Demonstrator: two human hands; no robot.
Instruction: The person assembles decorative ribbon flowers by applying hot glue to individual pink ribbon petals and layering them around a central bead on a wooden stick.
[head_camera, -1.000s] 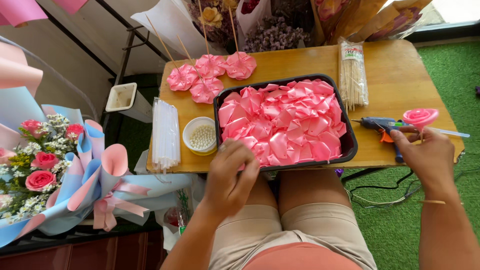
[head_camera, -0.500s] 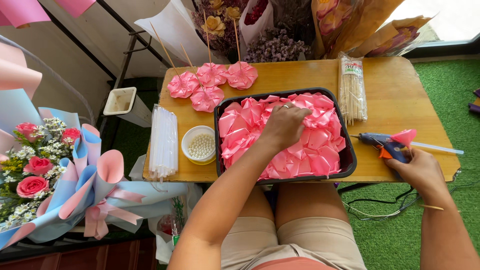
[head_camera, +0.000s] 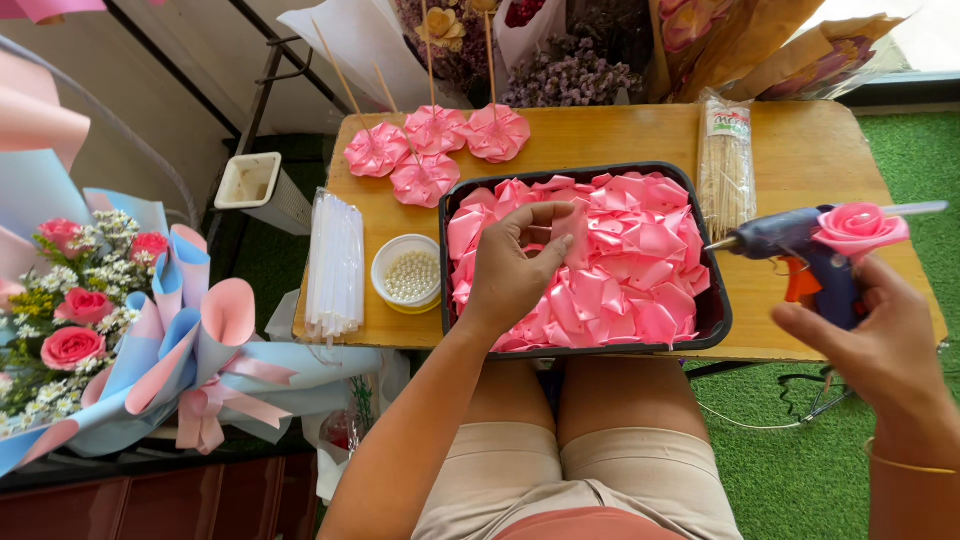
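Note:
My left hand (head_camera: 520, 262) hovers over a black tray (head_camera: 716, 316) heaped with folded pink ribbon petals, and its fingers pinch one pink petal (head_camera: 573, 228). My right hand (head_camera: 880, 340) is raised at the right, holding a blue glue gun (head_camera: 800, 245) together with a pink ribbon rose on a stick (head_camera: 860, 226). The gun's nozzle points left toward the tray. Several finished pink ribbon flowers on sticks (head_camera: 432, 145) lie at the far left of the small wooden table (head_camera: 810, 150).
A bowl of white pearl beads (head_camera: 409, 274), a pack of clear sticks (head_camera: 335, 262) and a bag of bamboo skewers (head_camera: 726, 165) lie on the table. A pink-and-blue wrapped rose bouquet (head_camera: 110, 330) stands at left. Dried flowers crowd the back; green turf lies to the right.
My left hand rose from my lap into the tray and picked up a petal. My right hand lifted the glue gun and rose off the table toward me.

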